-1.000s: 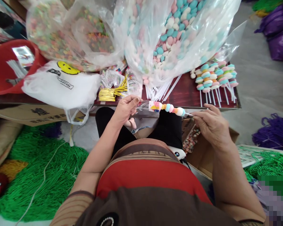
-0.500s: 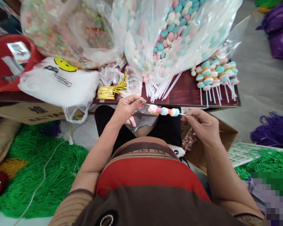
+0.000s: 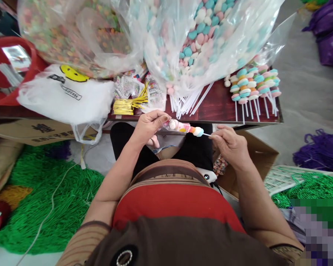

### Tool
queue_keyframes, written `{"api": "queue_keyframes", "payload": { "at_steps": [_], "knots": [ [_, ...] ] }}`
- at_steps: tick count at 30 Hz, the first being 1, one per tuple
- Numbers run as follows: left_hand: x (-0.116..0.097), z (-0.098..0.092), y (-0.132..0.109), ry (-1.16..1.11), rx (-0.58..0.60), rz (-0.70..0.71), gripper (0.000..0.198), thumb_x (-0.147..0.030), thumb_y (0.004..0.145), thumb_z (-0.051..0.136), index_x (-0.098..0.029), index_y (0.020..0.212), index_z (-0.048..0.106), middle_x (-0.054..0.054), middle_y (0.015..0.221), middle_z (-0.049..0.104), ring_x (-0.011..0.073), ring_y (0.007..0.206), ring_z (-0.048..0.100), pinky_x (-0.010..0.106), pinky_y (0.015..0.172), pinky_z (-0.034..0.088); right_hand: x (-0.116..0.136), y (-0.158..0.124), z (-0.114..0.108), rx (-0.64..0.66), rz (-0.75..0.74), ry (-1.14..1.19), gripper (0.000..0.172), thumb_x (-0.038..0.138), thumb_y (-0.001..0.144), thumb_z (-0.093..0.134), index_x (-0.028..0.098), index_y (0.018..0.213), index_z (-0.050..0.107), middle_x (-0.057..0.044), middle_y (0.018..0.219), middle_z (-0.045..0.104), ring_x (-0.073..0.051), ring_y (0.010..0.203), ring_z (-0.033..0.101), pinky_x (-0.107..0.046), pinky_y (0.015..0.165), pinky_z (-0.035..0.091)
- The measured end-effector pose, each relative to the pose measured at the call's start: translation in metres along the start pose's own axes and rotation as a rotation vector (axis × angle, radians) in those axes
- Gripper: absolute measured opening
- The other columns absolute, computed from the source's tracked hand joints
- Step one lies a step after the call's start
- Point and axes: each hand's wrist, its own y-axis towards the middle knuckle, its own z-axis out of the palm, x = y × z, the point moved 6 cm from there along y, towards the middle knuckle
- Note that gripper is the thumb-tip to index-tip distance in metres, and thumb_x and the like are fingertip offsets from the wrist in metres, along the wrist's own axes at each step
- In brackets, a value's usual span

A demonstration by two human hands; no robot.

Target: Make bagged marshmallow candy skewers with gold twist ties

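In front of the table edge, my left hand (image 3: 152, 125) pinches the end of a small clear printed plastic bag (image 3: 183, 127). A candy skewer (image 3: 198, 132) of pink, orange, white and blue pieces sits partly inside that bag. Its last pieces and white stick stick out on the right. My right hand (image 3: 229, 142) grips the stick's end between thumb and fingers. On the table beyond lie several loose white sticks (image 3: 187, 103), a bundle of yellow twist ties (image 3: 124, 106) and a pile of flat printed bags (image 3: 155, 92).
Large clear bags of candy (image 3: 194, 48) fill the table's back. Finished candy skewers (image 3: 252, 85) lie at the right corner. A white plastic bag (image 3: 69, 94) and a red basin (image 3: 33, 55) are at left. An open cardboard box (image 3: 255, 159) stands below right.
The skewer has slid leftward and deeper into the bag, covering more of its pieces. My right hand has moved left with the stick; my left hand has stayed nearly in place.
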Motion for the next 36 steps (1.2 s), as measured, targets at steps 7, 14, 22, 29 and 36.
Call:
{"api": "queue_keyframes", "payload": {
  "at_steps": [7, 14, 22, 29, 36],
  "knots": [
    [0.005, 0.002, 0.0, 0.029, 0.032, -0.059, 0.02, -0.034, 0.076, 0.085, -0.016, 0.077, 0.078, -0.003, 0.054, 0.053, 0.0033, 0.037, 0.04, 0.017, 0.036, 0.021, 0.0, -0.002, 0.007, -0.045, 0.104, 0.149, 0.016, 0.035, 0.089, 0.065, 0.027, 0.076, 0.062, 0.0, 0.074, 0.066, -0.022, 0.088, 0.068, -0.051, 0.111, 0.048],
    [-0.02, 0.015, -0.011, -0.177, 0.196, 0.026, 0.061, -0.072, 0.072, 0.075, -0.02, 0.104, 0.075, -0.003, 0.055, 0.057, 0.0093, 0.042, 0.047, 0.025, 0.049, 0.044, 0.002, -0.002, 0.022, -0.049, 0.17, 0.304, 0.026, 0.042, 0.09, 0.067, 0.024, 0.072, 0.063, 0.003, 0.063, 0.059, -0.016, 0.069, 0.06, -0.043, 0.099, 0.054],
    [-0.03, 0.031, -0.012, -0.173, 0.271, 0.034, 0.07, -0.064, 0.044, 0.093, -0.022, 0.096, 0.074, -0.008, 0.053, 0.053, 0.0076, 0.043, 0.043, 0.03, 0.057, 0.046, 0.012, 0.001, 0.034, -0.165, 0.148, 0.534, 0.026, 0.045, 0.09, 0.069, 0.024, 0.074, 0.067, 0.006, 0.059, 0.055, -0.013, 0.06, 0.053, -0.04, 0.095, 0.055],
    [-0.016, 0.044, -0.012, -0.125, 0.144, 0.08, 0.046, -0.054, 0.065, 0.089, -0.017, 0.087, 0.074, -0.008, 0.051, 0.05, 0.0017, 0.039, 0.032, 0.022, 0.044, 0.028, 0.026, -0.001, 0.041, -0.186, 0.035, 0.319, 0.026, 0.043, 0.095, 0.061, 0.026, 0.078, 0.068, 0.002, 0.063, 0.061, -0.018, 0.075, 0.065, -0.04, 0.095, 0.055],
    [-0.023, 0.037, -0.014, -0.08, 0.0, 0.129, 0.042, -0.054, 0.067, 0.087, -0.016, 0.081, 0.075, -0.011, 0.042, 0.035, 0.0014, 0.037, 0.027, 0.02, 0.039, 0.023, 0.041, 0.002, 0.055, -0.194, -0.037, 0.375, 0.024, 0.042, 0.1, 0.055, 0.027, 0.101, 0.073, 0.001, 0.071, 0.067, -0.017, 0.073, 0.065, -0.041, 0.097, 0.055]
  ]
}}
